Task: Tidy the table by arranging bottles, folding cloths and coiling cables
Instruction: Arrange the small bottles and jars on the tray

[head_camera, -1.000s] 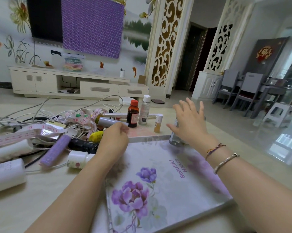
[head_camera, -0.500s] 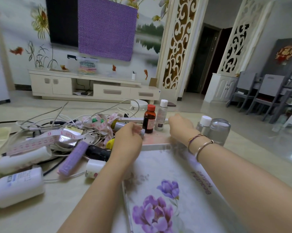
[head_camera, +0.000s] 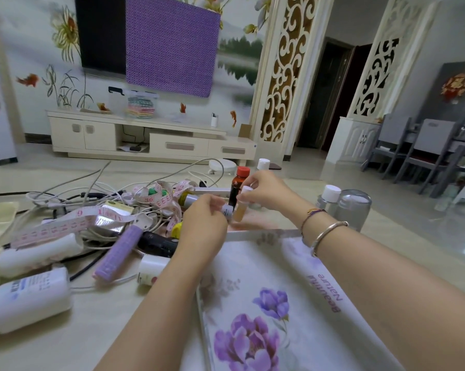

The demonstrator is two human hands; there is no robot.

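While our right hand (head_camera: pixel 263 190) pinches the cap of the small amber vial (head_camera: pixel 241 205), holding it upright just in front of the red-capped brown bottle (head_camera: pixel 238 187), our left hand (head_camera: pixel 204 223) curls round a small grey-capped bottle (head_camera: pixel 226 211) lying with its long axis pointing right. The two bottles nearly touch above the bench (head_camera: pixel 97 311), beyond the floral tray (head_camera: pixel 279 303). The upright group stands well to the right, nearer our right hand.
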